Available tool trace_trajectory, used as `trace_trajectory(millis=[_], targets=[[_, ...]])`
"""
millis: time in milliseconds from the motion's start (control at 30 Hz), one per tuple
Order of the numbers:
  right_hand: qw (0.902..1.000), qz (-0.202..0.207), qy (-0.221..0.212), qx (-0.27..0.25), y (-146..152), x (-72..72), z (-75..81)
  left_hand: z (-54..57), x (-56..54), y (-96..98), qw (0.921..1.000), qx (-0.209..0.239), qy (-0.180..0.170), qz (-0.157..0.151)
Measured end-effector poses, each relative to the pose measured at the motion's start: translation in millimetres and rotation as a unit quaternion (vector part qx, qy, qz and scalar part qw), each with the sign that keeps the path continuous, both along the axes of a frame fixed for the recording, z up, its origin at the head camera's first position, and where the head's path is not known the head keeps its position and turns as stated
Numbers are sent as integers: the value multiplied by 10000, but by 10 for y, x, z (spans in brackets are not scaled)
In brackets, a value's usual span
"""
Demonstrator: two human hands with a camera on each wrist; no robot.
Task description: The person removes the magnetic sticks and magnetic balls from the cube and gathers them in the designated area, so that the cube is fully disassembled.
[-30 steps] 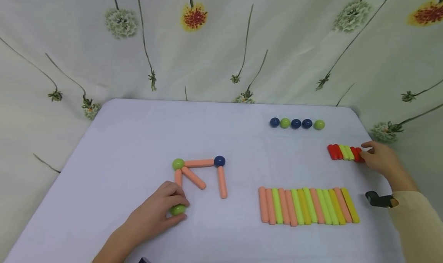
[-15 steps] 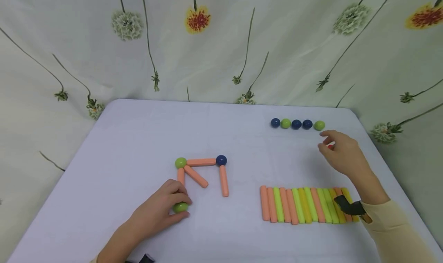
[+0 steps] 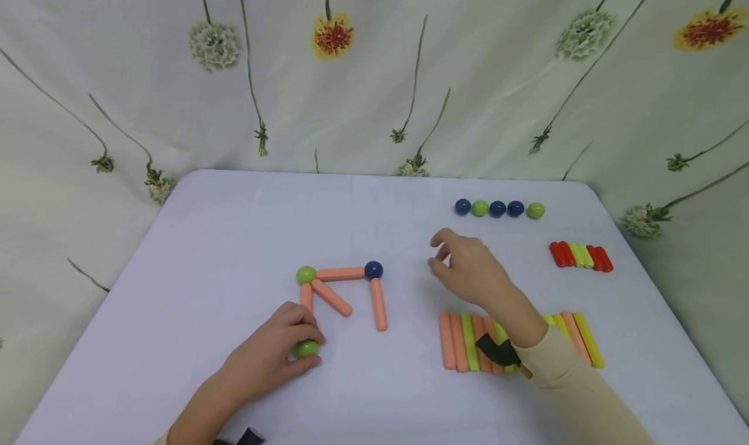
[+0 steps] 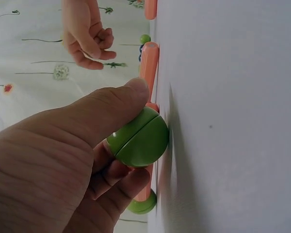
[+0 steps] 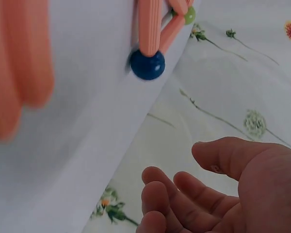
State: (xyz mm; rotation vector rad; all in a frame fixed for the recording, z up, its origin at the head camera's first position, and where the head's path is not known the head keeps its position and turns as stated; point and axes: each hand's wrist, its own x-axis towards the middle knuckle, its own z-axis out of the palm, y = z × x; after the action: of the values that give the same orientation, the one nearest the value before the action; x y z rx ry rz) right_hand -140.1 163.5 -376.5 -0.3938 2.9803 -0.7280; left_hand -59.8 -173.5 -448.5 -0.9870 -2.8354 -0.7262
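Observation:
My left hand (image 3: 272,347) pinches a green ball (image 4: 144,141) between thumb and fingers, at the near end of an orange stick (image 3: 307,295). That stick runs up to another green ball (image 3: 305,275), from which a slanting orange stick (image 3: 332,298) and a level one (image 3: 341,274) lead off. The level stick ends at a dark blue ball (image 3: 374,270), with a further orange stick (image 3: 379,305) below it. To the right of this shape my right hand (image 3: 471,269) hovers over the table, fingers loosely bent, nothing between them in the right wrist view.
A row of orange, green and yellow sticks (image 3: 447,341) lies under the right forearm, partly hidden by it. Short red and green sticks (image 3: 580,256) lie at the right. Blue and green balls (image 3: 497,209) line the back of the white table (image 3: 263,217). A flowered cloth (image 3: 363,107) hangs behind.
My right hand has left the short red and green sticks and swung left across the table towards the stick shape. The left hand stays on its green ball.

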Motion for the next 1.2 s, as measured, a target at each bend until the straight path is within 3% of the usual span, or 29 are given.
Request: trace_trajectory(millis=[267, 467, 733, 1200], targets=[[9986, 379, -369, 93, -704, 149, -245, -18, -12, -10, 9999, 33, 118, -61], [9990, -244, -161, 324, -1028, 229, -434, -24, -13, -18, 9997, 114, 204, -103], [9992, -377, 145, 67, -1040, 255, -552, -10, 2, -14, 10000, -44, 63, 2], [9960, -152, 61, -882, -892, 255, -558, -13, 5, -10, 9999, -25, 133, -19]])
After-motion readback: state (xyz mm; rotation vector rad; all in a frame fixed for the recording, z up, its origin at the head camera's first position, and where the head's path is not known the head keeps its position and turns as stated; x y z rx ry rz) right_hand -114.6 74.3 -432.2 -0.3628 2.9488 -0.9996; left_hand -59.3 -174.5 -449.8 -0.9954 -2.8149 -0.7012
